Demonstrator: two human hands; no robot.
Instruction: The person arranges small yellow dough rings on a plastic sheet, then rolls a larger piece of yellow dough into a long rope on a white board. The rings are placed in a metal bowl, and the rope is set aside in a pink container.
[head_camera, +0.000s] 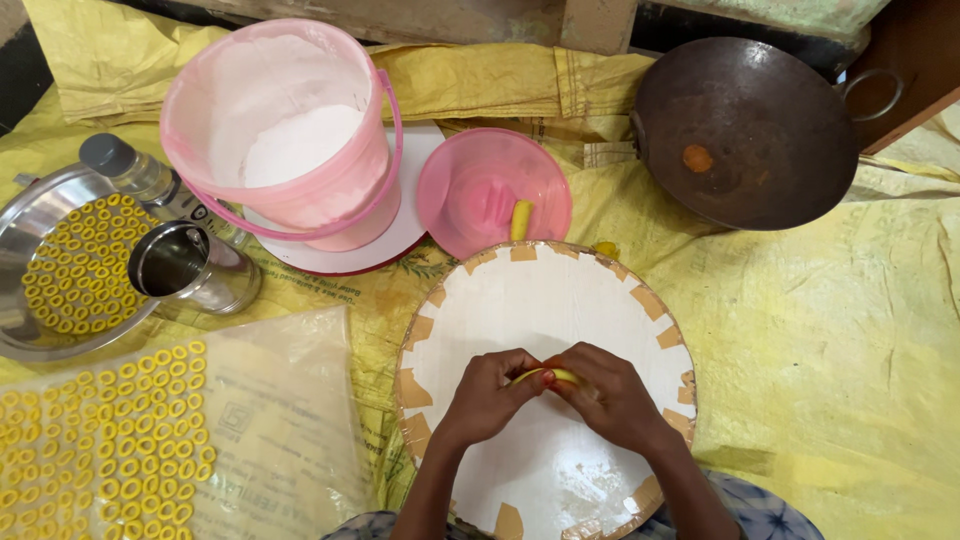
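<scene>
At far left, a clear plastic sheet (250, 400) carries rows of small yellow rings (110, 440); above it, a steel plate (30, 215) holds more yellow rings, with a clear bottle with a grey cap (125, 168) lying at its upper edge and a steel cup (185, 265) tipped on its side at its right rim; next, a pink bucket (290, 130) part-filled with white powder stands on a white plate (400, 230); just beside it, a pink lid (480, 190) lies upturned with a yellow dough piece (521, 220) in it; at centre, your round white board (540, 300), edged with brown tape, lies before you; over it, your left hand (488, 392) and your right hand (610, 395) meet, fingertips pinched together on a small lump of yellow dough (552, 375); upper right, a dark iron wok (745, 130) with ring handles holds an orange spot; everything rests on yellow woven sheeting (830, 340) spread over the floor.
</scene>
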